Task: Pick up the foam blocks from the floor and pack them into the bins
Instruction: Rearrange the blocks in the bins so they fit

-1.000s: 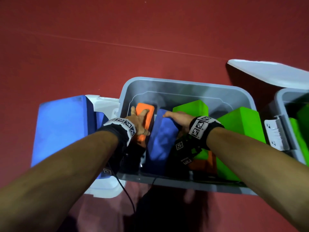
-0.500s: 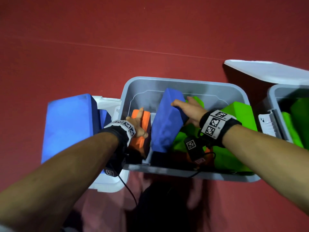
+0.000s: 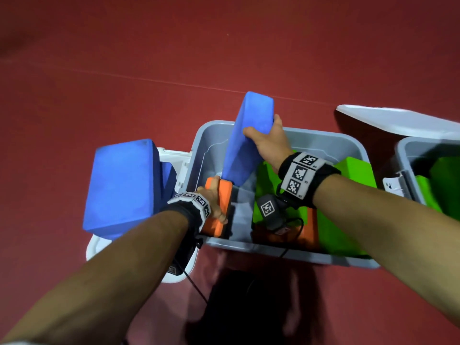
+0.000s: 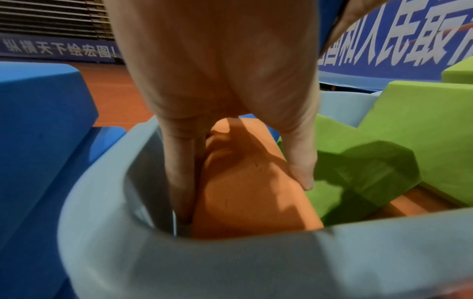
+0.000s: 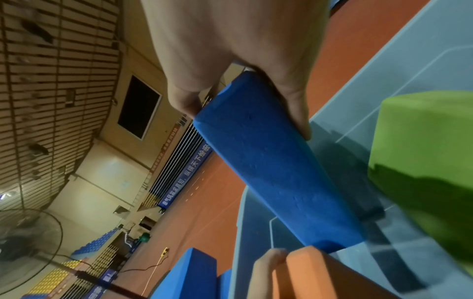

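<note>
A grey bin point(image 3: 331, 141) stands on the red floor with green blocks point(image 3: 353, 170) and orange blocks inside. My right hand point(image 3: 267, 138) grips the upper end of a blue foam block point(image 3: 245, 145), which is tilted with its lower end inside the bin and its top above the rim. The right wrist view shows the same blue block point(image 5: 271, 161) between thumb and fingers. My left hand point(image 3: 214, 202) grips an orange block point(image 3: 220, 202) standing upright against the bin's left wall. The left wrist view shows my fingers point(image 4: 179, 172) and thumb around that orange block point(image 4: 245, 188).
A large blue block point(image 3: 119, 188) lies on the white lid point(image 3: 99, 245) left of the bin. A second grey bin point(image 3: 420, 150) holding green blocks stands at the right, its white lid point(image 3: 398, 120) open behind it. Red floor extends beyond.
My right hand has lifted the blue block up and away from me, from lying low in the bin to sticking out above the rim. The left hand stays on the orange block.
</note>
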